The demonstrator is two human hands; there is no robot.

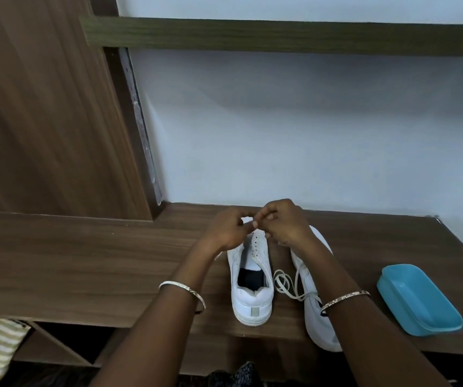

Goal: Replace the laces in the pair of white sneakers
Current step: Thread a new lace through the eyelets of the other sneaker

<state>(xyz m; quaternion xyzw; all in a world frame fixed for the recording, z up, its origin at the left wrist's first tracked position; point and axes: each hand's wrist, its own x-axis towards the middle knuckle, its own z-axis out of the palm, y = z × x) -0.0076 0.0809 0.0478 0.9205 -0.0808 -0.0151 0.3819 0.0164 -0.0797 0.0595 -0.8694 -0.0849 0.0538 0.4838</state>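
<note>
White sneakers [252, 305]: two; blue tub [417, 300]: one.

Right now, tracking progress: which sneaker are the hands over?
The left sneaker: left hand and right hand pinch lace over its toe; the right sneaker lies aside.

Nothing legible anywhere: no text, brand, number or sign to read. On the heel of the left-hand white sneaker [248, 275], a small grey tab [255, 312], too small to tell any marking.
</note>
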